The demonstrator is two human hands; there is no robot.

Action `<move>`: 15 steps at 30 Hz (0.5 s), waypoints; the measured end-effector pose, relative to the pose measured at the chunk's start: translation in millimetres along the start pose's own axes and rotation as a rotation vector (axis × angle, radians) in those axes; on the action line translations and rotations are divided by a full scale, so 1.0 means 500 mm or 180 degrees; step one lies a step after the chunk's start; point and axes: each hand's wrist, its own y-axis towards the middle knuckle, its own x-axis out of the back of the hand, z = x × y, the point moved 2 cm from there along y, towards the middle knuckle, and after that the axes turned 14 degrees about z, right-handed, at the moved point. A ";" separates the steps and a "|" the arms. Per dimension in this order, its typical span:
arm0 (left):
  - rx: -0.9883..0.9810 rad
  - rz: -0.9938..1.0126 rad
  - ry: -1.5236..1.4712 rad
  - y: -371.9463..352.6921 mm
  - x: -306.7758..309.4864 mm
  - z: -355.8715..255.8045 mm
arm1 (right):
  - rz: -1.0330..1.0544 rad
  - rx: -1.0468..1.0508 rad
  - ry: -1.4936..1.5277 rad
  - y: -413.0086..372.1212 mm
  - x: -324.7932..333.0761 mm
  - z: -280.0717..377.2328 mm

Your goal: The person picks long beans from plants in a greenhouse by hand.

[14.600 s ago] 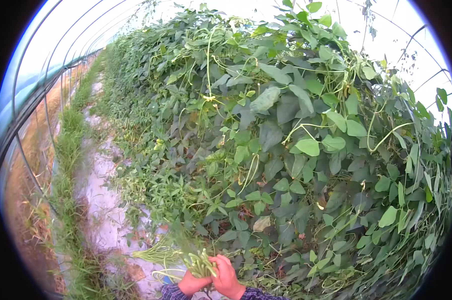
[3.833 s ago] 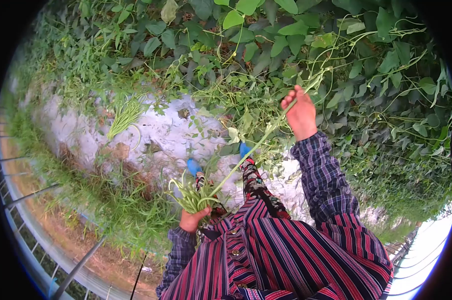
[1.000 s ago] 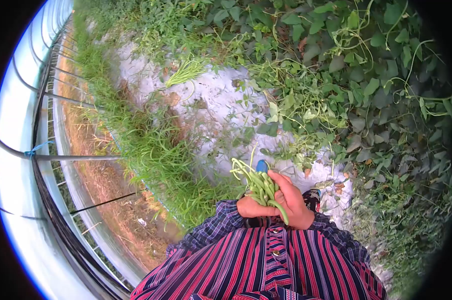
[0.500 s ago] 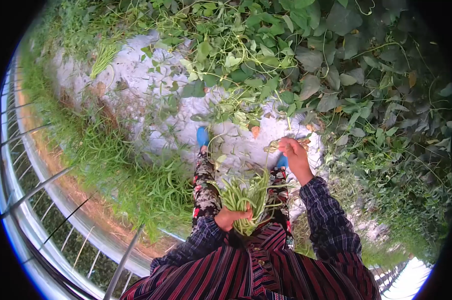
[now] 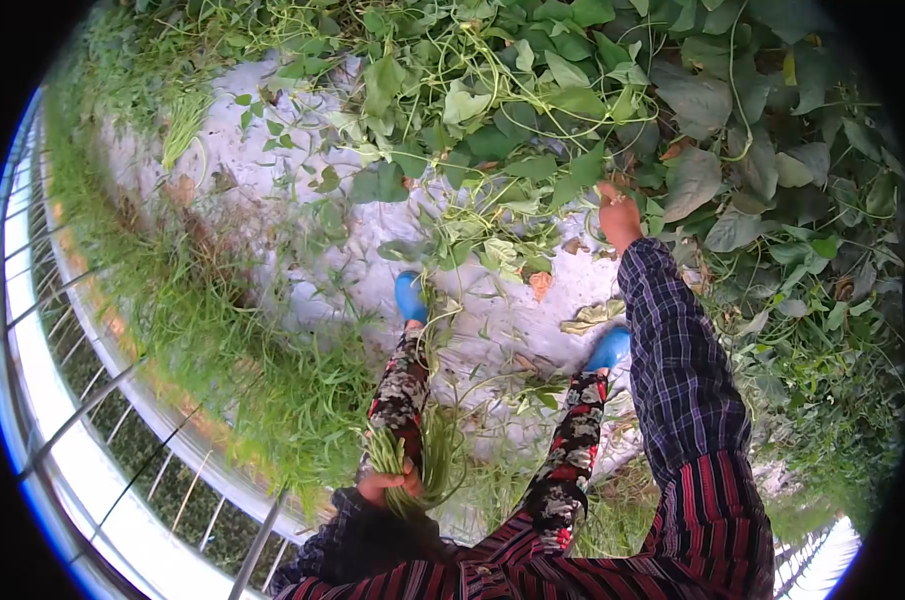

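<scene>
My left hand (image 5: 392,486) is closed round a bunch of long green beans (image 5: 408,462), held low near my left leg. My right hand (image 5: 618,216) reaches out at the edge of the leafy vines (image 5: 572,130). Its fingers are small and partly merged with the leaves, so whether they hold anything is unclear. Below it, a pale withered leaf (image 5: 590,317) lies on the whitish ground sheet (image 5: 492,325) by my right blue shoe (image 5: 609,348).
Another bunch of green beans (image 5: 182,128) lies at the upper left. Tall grass (image 5: 272,370) lines the left side, beside a metal frame (image 5: 82,400). Dense foliage (image 5: 802,220) fills the right. My left blue shoe (image 5: 409,296) stands on the sheet.
My right hand has moved forward to the vines, and the pale leafy piece near it is now on the ground. My left hand has moved lower and left with the beans. My feet are further apart.
</scene>
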 end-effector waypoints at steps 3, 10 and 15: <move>0.0392 0.0161 0.0438 0.019 0.017 -0.019 | 0.0326 -0.0309 -0.0607 0.048 -0.034 -0.024; 0.0575 0.0319 0.0143 0.018 0.057 -0.031 | -0.0664 0.0264 -0.0952 -0.063 -0.072 0.002; 0.0364 0.0178 -0.0003 0.023 0.060 -0.022 | -0.0668 0.0152 -0.0306 -0.275 -0.055 0.013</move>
